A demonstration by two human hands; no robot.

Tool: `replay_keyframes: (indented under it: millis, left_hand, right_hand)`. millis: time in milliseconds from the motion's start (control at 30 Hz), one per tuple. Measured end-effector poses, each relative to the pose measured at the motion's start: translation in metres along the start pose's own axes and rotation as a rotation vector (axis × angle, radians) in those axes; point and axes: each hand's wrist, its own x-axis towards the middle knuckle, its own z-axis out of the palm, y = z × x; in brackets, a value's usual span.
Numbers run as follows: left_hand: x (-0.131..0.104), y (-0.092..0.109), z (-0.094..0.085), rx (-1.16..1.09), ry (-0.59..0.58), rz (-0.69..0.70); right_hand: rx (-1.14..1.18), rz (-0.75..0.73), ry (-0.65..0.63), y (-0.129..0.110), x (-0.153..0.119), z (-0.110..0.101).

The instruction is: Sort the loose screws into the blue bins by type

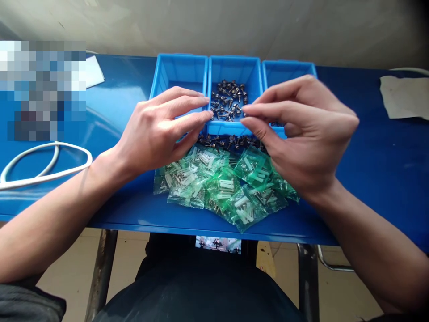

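Observation:
My left hand (164, 125) reaches over the front of the left blue bin (181, 69), its fingers stretched out and apart. Its fingertips come to the wall shared with the middle blue bin (234, 65), where several dark screws with washers (231, 89) lie. Over the front right of that bin, my right hand (298, 129) pinches thumb and forefinger together. A tiny dark bit shows between those fingertips, too small to name. The right blue bin (288, 67) is partly hidden behind this hand. More dark screws (234, 142) lie just in front of the bins.
Several green clear packets (224, 188) with white plugs and screws are heaped near the table's (134, 210) front edge. At left lies a white cable loop (47, 176) and a white paper (94, 71); at right, a brownish sheet (405, 96). A wall rises behind.

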Motion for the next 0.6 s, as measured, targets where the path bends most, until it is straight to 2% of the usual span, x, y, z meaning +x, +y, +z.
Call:
replay_keyframes:
  millis: [67,133,233,300,333,400,433,600]
  left_hand:
    - [0.000,0.000,0.000,-0.004,0.022,0.019]
    - [-0.001,-0.001,0.000,-0.002,0.028,0.026]
    - [-0.001,-0.002,0.001,0.028,0.019,0.032]
    - [-0.001,-0.002,0.001,0.036,0.032,0.049]
    - [-0.001,-0.002,0.002,0.035,0.049,0.063]
    - [-0.001,-0.002,0.003,0.025,0.084,0.092]
    - [-0.001,-0.002,0.003,0.022,0.094,0.099]
    - [-0.002,-0.001,0.002,0.044,0.070,0.079]
  right_hand:
    - [-0.063,-0.002,-0.001,0.006,0.001,-0.001]
    - [-0.149,-0.069,0.005,0.009,0.001,-0.003]
    - [-0.231,-0.413,0.020,0.005,0.000,-0.002]
    - [-0.304,-0.618,-0.104,-0.001,-0.003,0.001]
    - [-0.369,-0.655,-0.197,-0.004,-0.005,0.002]
    - [-0.513,-0.626,-0.359,-0.009,-0.008,0.006]
    - [-0.556,-0.603,-0.399,-0.011,-0.010,0.007]
    - [-0.597,-0.590,-0.395,-0.014,-0.011,0.010]
